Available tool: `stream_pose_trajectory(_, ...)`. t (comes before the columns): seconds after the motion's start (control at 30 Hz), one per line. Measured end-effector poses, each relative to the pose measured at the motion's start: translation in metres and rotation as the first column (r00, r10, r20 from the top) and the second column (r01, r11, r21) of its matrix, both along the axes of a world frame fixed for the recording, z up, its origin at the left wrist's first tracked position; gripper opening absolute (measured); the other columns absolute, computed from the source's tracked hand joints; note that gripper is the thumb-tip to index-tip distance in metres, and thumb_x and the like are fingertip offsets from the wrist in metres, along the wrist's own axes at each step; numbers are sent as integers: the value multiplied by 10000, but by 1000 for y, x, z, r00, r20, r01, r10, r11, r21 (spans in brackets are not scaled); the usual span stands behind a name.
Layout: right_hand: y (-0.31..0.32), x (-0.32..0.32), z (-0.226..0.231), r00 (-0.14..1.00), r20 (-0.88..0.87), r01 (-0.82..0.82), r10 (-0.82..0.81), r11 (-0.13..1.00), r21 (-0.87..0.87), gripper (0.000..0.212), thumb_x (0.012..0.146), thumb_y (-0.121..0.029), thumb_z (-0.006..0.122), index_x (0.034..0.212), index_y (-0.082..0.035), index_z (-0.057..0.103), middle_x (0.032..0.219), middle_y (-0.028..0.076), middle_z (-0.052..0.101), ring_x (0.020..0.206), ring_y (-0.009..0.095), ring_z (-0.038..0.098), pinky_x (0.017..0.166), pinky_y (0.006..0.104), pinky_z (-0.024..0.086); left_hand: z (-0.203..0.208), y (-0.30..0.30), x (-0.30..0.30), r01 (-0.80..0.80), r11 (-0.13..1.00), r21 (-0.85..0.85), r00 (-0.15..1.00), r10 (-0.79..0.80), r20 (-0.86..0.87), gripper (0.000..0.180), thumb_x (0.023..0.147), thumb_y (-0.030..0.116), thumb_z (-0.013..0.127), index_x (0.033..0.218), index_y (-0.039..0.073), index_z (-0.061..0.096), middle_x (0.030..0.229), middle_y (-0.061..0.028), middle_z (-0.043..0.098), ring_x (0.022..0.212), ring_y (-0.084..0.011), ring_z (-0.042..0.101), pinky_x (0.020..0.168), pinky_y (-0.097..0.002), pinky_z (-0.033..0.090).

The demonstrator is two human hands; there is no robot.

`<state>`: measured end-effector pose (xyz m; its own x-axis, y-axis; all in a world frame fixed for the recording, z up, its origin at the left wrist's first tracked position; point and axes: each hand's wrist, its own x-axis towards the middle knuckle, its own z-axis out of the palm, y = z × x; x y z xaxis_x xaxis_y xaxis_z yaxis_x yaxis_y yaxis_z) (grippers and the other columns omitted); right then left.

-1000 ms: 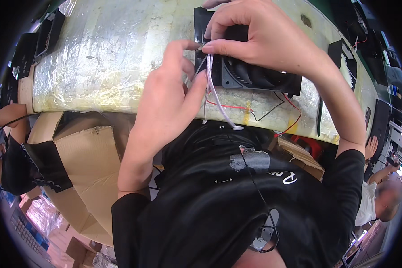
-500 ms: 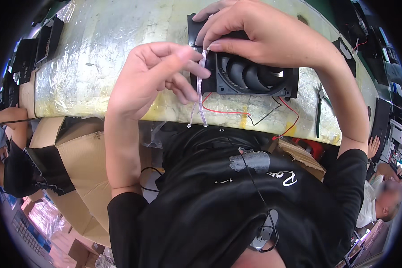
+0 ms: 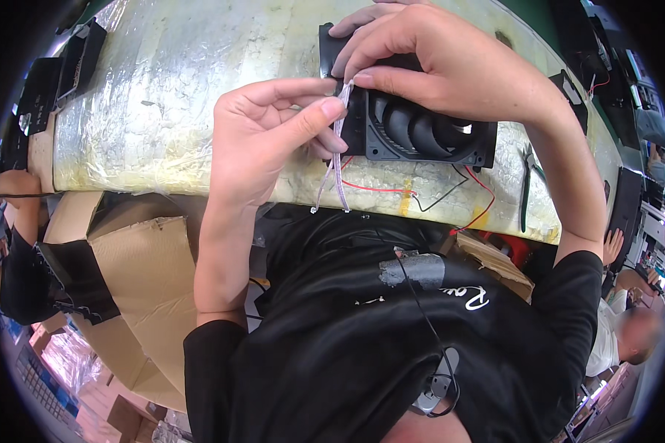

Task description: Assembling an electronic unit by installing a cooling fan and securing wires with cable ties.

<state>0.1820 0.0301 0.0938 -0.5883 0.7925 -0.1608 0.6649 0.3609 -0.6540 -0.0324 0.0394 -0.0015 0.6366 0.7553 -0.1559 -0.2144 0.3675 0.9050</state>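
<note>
A black fan unit (image 3: 414, 125) lies on the plastic-wrapped table in front of me, its curved blades partly under my right hand. My right hand (image 3: 451, 63) reaches over its far side. Thumb and index finger pinch the upper end of a thin whitish cable (image 3: 341, 188) at the unit's left edge. Lower down that cable, my left hand (image 3: 255, 140) grips it between thumb and fingers. The cable's lower part hangs in two strands, with small white ends near the table's front edge. What lies beneath my right palm is hidden.
Red wire (image 3: 380, 189) and black wire trail from the unit toward the table edge (image 3: 162, 193). Dark-handled pliers (image 3: 526, 184) lie to the right. An open cardboard box (image 3: 144, 273) stands below left. Black housings (image 3: 81, 63) sit far left. Other people work at both sides.
My left hand has moved right and its fingers have closed on the cable. The fan unit and my right hand have shifted slightly right in the view.
</note>
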Motion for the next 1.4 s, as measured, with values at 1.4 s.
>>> stream_pose_trajectory(1.4, 19, 6, -8, 990, -121, 32, -70, 955, -294, 117, 835, -78, 699, 800, 34, 685, 762, 100, 651, 707, 140, 596, 630, 266, 460, -8, 16, 10, -20, 981, 191, 999, 29, -45, 361, 745, 31, 819, 1012, -101, 615, 771, -151, 706, 547, -100, 631, 452, -189, 465)
